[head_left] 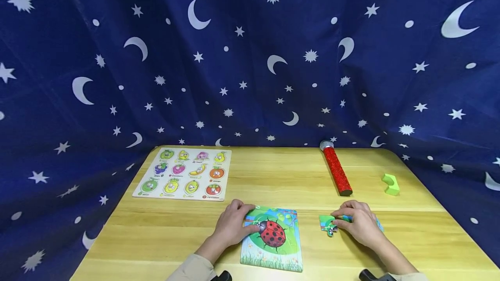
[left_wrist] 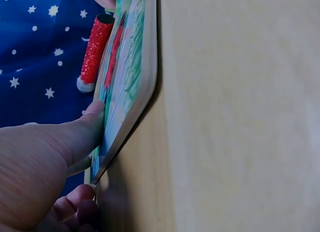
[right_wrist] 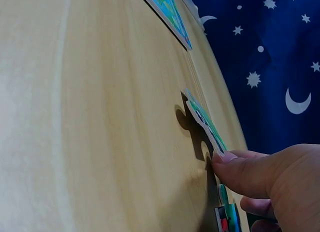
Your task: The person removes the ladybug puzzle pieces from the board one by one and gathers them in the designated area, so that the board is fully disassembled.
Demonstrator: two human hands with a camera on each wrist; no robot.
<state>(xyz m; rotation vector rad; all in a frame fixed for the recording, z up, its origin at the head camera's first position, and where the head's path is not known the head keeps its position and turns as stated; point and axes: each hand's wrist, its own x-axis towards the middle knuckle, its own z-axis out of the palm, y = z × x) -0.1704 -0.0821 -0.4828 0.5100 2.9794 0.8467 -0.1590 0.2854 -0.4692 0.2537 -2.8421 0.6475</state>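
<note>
A ladybug jigsaw board (head_left: 273, 246) lies flat at the front middle of the table. My left hand (head_left: 233, 224) holds its left edge, the thumb on the picture and the other fingers curled at the side, as the left wrist view shows. To the right, my right hand (head_left: 361, 223) pinches a green jigsaw piece (head_left: 326, 223) between thumb and fingers. That piece (right_wrist: 205, 121) is tilted, one edge raised above the table with a shadow below. More jigsaw pieces (right_wrist: 225, 212) lie under the right hand, mostly hidden by it.
A fruit puzzle board (head_left: 183, 174) lies at the back left. Behind the right hand are a red glittery toy microphone (head_left: 337, 170) and a light green block (head_left: 391, 184) with a curved notch. A dark blue star-patterned curtain (head_left: 250, 68) hangs behind the table.
</note>
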